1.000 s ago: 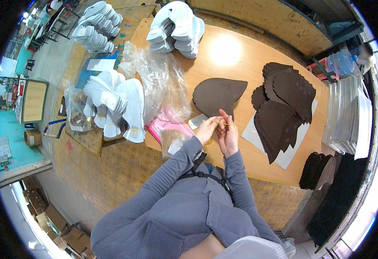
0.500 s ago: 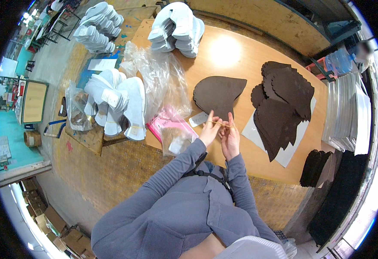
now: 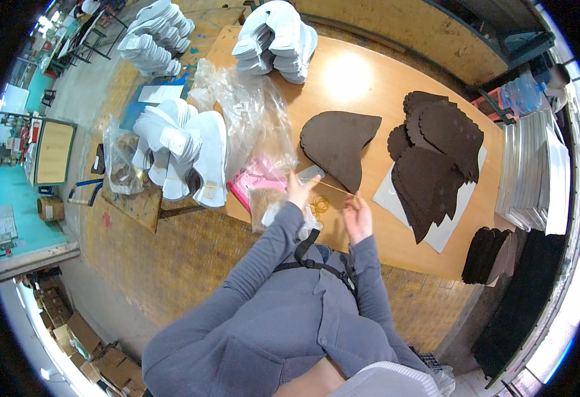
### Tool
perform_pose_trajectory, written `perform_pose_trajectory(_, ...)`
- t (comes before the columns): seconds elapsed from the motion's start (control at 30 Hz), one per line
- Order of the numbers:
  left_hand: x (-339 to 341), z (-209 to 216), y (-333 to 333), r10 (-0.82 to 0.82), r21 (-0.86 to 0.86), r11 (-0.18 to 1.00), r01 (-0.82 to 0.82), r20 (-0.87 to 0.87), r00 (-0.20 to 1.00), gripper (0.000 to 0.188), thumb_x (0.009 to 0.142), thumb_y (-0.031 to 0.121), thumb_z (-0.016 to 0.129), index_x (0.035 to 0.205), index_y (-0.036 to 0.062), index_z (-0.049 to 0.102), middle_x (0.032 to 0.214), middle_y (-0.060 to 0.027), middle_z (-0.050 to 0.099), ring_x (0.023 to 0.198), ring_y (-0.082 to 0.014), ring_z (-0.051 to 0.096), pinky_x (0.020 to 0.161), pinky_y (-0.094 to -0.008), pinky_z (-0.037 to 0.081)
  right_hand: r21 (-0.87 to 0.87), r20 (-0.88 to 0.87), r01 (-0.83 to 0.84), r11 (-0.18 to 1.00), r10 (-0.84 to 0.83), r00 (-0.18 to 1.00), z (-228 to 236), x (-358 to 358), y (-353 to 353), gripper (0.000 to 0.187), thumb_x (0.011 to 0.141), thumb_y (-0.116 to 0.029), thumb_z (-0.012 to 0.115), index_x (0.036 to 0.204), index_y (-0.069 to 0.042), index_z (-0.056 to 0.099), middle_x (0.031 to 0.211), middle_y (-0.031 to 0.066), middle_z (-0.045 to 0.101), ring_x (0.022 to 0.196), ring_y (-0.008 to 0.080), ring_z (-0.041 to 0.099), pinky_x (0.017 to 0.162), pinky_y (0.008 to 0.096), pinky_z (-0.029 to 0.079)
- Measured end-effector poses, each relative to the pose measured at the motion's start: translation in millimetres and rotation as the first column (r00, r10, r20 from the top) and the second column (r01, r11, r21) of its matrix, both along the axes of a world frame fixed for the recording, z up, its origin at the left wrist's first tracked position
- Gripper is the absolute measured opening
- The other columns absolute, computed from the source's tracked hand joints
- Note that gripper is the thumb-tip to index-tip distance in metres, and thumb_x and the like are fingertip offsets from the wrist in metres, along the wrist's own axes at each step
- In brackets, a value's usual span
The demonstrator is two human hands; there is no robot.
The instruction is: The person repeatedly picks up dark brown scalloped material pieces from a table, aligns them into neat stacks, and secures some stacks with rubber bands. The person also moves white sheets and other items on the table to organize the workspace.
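A thin yellow rubber band point(image 3: 338, 189) is stretched between my two hands above the near edge of the table. My left hand point(image 3: 299, 190) has one end looped at its thumb and fingers. The other end is pinched in the fingertips of my right hand point(image 3: 356, 218), which is farther right. Several loose yellow rubber bands point(image 3: 319, 204) lie between the hands. Just beyond them sits a stack of dark brown scalloped pieces point(image 3: 340, 144) with a pointed end toward me. A small white label point(image 3: 310, 173) lies beside that stack, partly behind my left hand.
Fanned brown pieces point(image 3: 435, 149) rest on white sheets point(image 3: 387, 194) to the right. Clear plastic bags point(image 3: 253, 112) and a pink packet point(image 3: 245, 192) lie left. Bundles of pale grey curved pieces point(image 3: 276, 33) stand behind. White sheets are stacked point(image 3: 527, 175) at the right edge.
My hands have drawn apart, the left moving left and the right staying near its place but lower. The band is stretched longer, and the loose bands between the hands now show.
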State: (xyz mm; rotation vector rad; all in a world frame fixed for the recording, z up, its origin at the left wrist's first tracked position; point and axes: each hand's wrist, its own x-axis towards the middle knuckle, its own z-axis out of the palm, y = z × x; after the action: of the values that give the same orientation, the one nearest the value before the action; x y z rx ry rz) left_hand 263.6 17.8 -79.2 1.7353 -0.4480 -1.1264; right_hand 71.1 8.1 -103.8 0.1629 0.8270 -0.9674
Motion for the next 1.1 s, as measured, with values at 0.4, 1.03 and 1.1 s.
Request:
perform_pose_trajectory(0.4, 61.6, 83.6, -142.6, -0.141, 0.054, 0.986, 0.161, -0.264, 0.954, 0.058, 0.085, 0.027, 0.058, 0.133, 0.0024, 0.037, 0.133, -0.0174, 0.042, 0.123, -0.0269, 0.038, 0.098, -0.0446, 0.032, -0.090, -0.110, -0.029, 0.995, 0.019, 0.994, 81.1, -18.4, -142.8, 0.110, 0.069, -0.038, 0.069, 0.141, -0.013, -0.011, 0.145, 0.0164, -0.018, 0.134, 0.0378, -0.012, 0.098, 0.0635, -0.010)
perform_pose_trajectory(1.03, 111.9, -39.3, -219.3, -0.300, 0.465, 0.721, 0.514, -0.459, 0.836, 0.036, 0.090, 0.039, 0.047, 0.104, 0.0065, 0.054, 0.098, -0.0096, 0.058, 0.088, -0.0218, 0.057, 0.070, -0.0443, 0.050, 0.148, -0.473, -0.130, 0.980, 0.186, 0.861, -5.4, 23.0, -250.4, 0.044, 0.069, -0.052, 0.069, 0.058, -0.014, 0.049, 0.054, -0.0016, 0.043, 0.047, 0.0099, 0.034, 0.044, 0.0222, 0.028)
perform_pose_trajectory(1.1, 109.9, -44.9, -224.9, -0.339, 0.449, 0.707, 0.547, -0.463, 0.819, 0.035, 0.090, 0.040, 0.047, 0.100, 0.0072, 0.056, 0.093, -0.0086, 0.060, 0.084, -0.0213, 0.058, 0.068, -0.0431, 0.051, 0.080, -0.475, -0.157, 0.984, 0.176, 0.862, -15.3, 14.9, -250.0, 0.043, 0.070, -0.053, 0.069, 0.060, -0.013, 0.054, 0.055, -0.0012, 0.046, 0.052, 0.0109, 0.041, 0.050, 0.0228, 0.033)
